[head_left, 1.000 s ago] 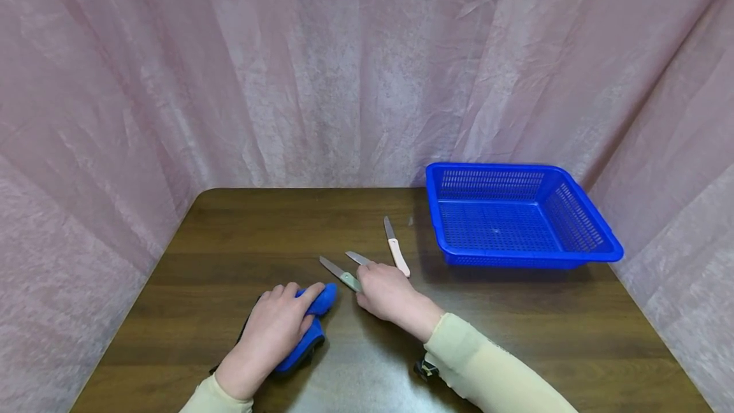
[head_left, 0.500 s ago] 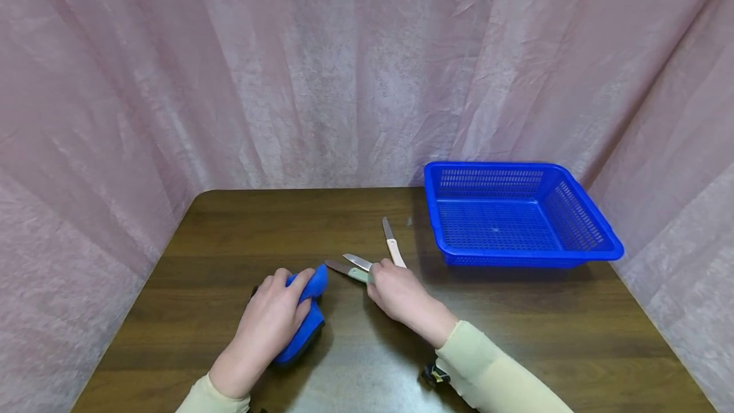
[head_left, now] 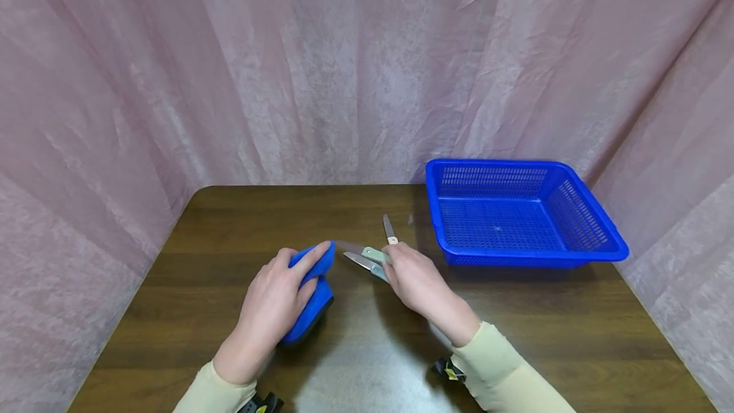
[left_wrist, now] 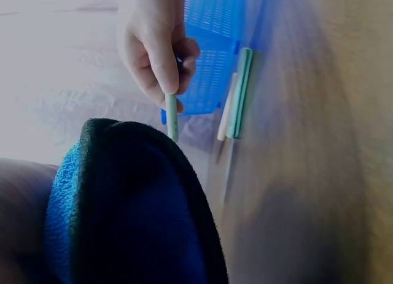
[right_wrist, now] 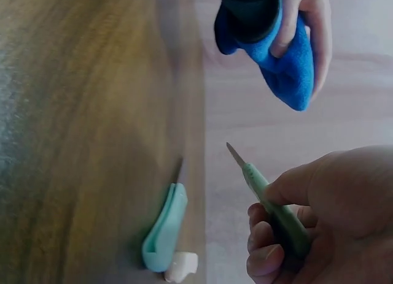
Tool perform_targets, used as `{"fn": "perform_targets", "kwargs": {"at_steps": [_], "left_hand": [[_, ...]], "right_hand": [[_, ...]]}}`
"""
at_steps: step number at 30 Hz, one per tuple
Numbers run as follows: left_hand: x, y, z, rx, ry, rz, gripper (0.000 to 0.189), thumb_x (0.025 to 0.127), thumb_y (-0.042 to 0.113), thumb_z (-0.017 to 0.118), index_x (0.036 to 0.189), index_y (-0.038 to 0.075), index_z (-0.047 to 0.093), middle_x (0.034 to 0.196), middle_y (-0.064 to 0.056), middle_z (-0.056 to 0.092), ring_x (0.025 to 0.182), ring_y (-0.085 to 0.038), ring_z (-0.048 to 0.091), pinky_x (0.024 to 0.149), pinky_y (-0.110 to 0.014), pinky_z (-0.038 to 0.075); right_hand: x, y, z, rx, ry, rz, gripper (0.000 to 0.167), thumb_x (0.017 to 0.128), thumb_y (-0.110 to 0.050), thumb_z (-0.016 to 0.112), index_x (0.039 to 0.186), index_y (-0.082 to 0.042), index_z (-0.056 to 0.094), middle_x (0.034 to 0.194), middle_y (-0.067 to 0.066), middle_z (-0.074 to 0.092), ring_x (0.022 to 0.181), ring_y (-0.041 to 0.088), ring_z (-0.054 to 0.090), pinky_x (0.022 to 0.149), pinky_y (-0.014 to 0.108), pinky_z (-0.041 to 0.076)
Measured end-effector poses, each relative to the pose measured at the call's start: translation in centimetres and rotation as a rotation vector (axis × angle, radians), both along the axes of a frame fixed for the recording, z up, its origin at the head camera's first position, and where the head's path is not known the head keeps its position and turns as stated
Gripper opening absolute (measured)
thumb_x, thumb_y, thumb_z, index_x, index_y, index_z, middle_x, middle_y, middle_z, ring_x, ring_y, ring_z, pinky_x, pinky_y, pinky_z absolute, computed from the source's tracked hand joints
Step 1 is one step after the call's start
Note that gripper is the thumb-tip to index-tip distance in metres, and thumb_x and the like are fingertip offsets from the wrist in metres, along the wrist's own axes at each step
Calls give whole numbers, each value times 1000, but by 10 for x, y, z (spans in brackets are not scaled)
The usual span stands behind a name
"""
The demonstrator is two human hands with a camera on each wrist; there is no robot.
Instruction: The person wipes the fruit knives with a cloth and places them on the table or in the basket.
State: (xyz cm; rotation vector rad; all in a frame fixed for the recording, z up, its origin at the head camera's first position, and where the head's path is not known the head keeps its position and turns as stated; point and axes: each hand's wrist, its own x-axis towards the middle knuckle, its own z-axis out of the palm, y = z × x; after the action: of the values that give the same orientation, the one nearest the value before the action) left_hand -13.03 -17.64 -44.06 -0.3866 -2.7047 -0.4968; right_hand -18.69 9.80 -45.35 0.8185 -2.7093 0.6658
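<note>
My left hand (head_left: 269, 298) grips a blue cloth (head_left: 312, 314) with a dark edging, folded over between thumb and fingers. Across from it, my right hand (head_left: 421, 279) pinches a small folding knife with a pale green handle (right_wrist: 261, 186); its blade points left, towards the cloth. In the right wrist view this knife is above the table. Another open knife with a blue-green handle (right_wrist: 166, 229) lies on the table below it. Beside that lies a knife with a whitish handle (right_wrist: 182, 267); its blade (head_left: 388, 226) shows beyond my right hand in the head view.
A blue plastic basket (head_left: 441, 228) with slotted walls stands at the table's back right. The wooden table (head_left: 229, 222) ends at the back against a pink curtain (head_left: 321, 81). Dark straps with yellow marks show under both wrists.
The green-handled knife has come up off the table in my right hand. My left hand has moved slightly up and right with the cloth, closer to the blade.
</note>
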Motion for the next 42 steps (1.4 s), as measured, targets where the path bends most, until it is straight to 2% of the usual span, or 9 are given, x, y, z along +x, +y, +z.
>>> {"fn": "perform_targets", "kwargs": {"at_steps": [4, 14, 20, 26, 32, 36, 42], "left_hand": [[-6, 4, 5, 5, -13, -3, 66, 98, 19, 84, 158, 36, 62, 123, -21, 68, 93, -41, 70, 80, -58, 60], [-18, 15, 23, -26, 29, -40, 60, 98, 20, 83, 153, 35, 67, 123, -20, 69, 100, -40, 70, 85, -58, 59], [-26, 28, 33, -39, 58, -71, 58, 97, 20, 84, 152, 33, 70, 121, -21, 69, 101, -40, 70, 88, -57, 58], [-32, 42, 42, -36, 78, -82, 56, 96, 21, 84, 150, 32, 71, 122, -21, 70, 102, -39, 71, 86, -55, 59], [-35, 51, 50, -9, 73, -75, 57, 97, 19, 82, 151, 32, 70, 134, -19, 61, 98, -36, 71, 81, -51, 57], [-37, 54, 54, -2, 83, -75, 56, 98, 17, 80, 152, 30, 70, 137, -18, 59, 96, -36, 71, 80, -50, 56], [-38, 60, 59, -27, 77, -92, 57, 99, 18, 82, 153, 28, 69, 135, -16, 61, 101, -36, 72, 81, -49, 57]], "right_hand": [[5, 4, 14, 19, 21, -41, 21, 100, -4, 76, 120, 2, 73, 97, 12, 69, 83, 30, 69, 73, 49, 58], [3, 8, 25, -25, -26, -79, 27, 104, -8, 72, 129, 2, 74, 103, 13, 71, 82, 27, 66, 74, 47, 58], [5, 13, 35, -35, -57, -112, 26, 106, -12, 71, 130, -3, 75, 105, 10, 71, 86, 26, 66, 75, 46, 57], [7, 15, 40, -81, -3, -129, 23, 104, -12, 75, 126, -3, 76, 96, 8, 68, 81, 26, 65, 68, 45, 55], [10, 16, 47, -89, 14, -138, 23, 105, -14, 76, 126, -4, 77, 93, 6, 66, 77, 23, 61, 65, 41, 52], [12, 17, 51, -86, 27, -140, 24, 105, -14, 76, 127, -4, 77, 95, 6, 68, 78, 24, 63, 65, 42, 54], [14, 22, 55, -81, 44, -135, 24, 105, -13, 76, 127, -4, 77, 98, 8, 70, 78, 24, 64, 65, 42, 54]]}}
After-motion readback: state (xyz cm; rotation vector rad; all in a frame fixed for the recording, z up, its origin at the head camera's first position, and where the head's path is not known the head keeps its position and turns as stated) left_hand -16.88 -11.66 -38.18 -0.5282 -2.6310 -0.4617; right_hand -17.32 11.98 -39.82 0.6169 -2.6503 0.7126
